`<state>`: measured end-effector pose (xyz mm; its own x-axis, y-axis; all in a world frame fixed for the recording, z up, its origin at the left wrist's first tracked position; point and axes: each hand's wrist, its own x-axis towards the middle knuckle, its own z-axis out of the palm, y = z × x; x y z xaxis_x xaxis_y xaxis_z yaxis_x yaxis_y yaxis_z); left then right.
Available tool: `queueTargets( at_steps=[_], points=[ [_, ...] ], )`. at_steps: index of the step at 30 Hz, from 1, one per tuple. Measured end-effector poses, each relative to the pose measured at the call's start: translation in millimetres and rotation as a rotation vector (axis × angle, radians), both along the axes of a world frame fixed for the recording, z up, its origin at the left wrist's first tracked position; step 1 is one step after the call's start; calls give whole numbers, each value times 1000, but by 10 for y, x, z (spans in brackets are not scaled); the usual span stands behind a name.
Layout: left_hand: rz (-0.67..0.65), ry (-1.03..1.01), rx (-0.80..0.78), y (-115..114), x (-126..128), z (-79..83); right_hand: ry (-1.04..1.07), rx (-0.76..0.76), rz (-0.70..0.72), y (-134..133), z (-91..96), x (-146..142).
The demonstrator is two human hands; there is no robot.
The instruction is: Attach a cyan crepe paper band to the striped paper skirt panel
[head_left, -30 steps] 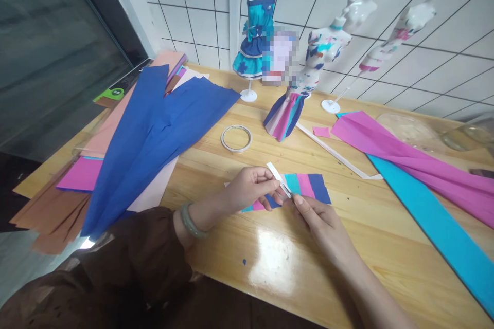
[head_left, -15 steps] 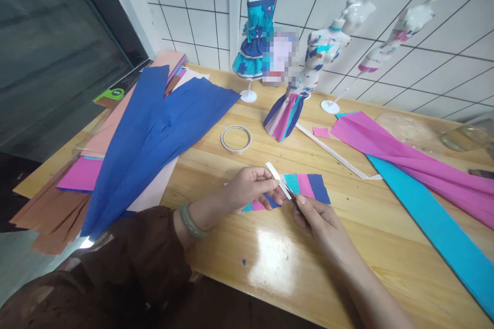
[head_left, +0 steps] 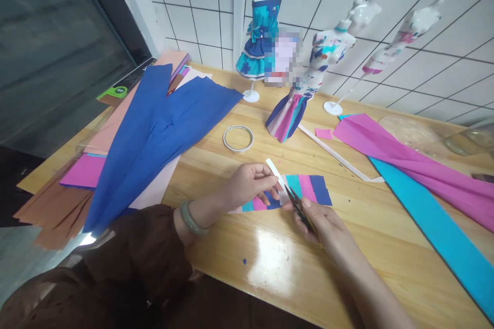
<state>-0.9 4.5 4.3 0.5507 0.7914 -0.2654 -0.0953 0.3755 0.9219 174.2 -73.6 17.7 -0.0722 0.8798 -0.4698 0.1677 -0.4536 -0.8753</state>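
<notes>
Grip: the left hand [head_left: 258,185] has thumb and fingers pinched together on a white strip [head_left: 275,170]; the right hand [head_left: 322,220] is closed round dark snips [head_left: 298,207]. The blades look slightly parted; whether they touch the strip I cannot tell from where I stand.

Location: the strip is held up over the striped paper [head_left: 318,190], which lies on the table [head_left: 224,239].

Risks: the tips sit close to the left fingertips, so a slip of either hand could nick a finger. The strip is narrow and pinched by one hand only; under pressure it might twist or fold, giving a crooked edge. Should the tips dip, they could snag the paper beneath.

Orientation: the strip's long axis runs aslant, one end pointing away from the person and leftward, the other back toward the right hand. The snips lie roughly along the same line, tips facing away and left.
</notes>
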Motion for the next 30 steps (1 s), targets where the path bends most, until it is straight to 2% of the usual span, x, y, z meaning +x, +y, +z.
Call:
queueTargets(
  at_steps=[5, 13, 19, 21, 25, 27, 30],
  points=[
    [-25, 36, 36, -14, -7, 62, -39, -5, 38, 6, 15, -15],
    [-60, 24, 69, -16, -20, 37, -30, -1, 64, 12, 22, -3],
    [-17, 7, -4, 25, -12, 8, 214, -61, -61, 20, -55, 67],
    [-9, -6, -32, 32, -11, 8, 254, -7, -94, 28, -101, 106],
    [-50, -28, -62, 7, 4, 26, 17, 141, -125, 42, -130, 108],
    [-75, -43, -63, -17, 14, 27, -96, 157, -105, 42, -109, 77],
    [-110, -42, -71, -40, 23, 15, -151, 163, -65, 37, -70, 44]
  ],
)
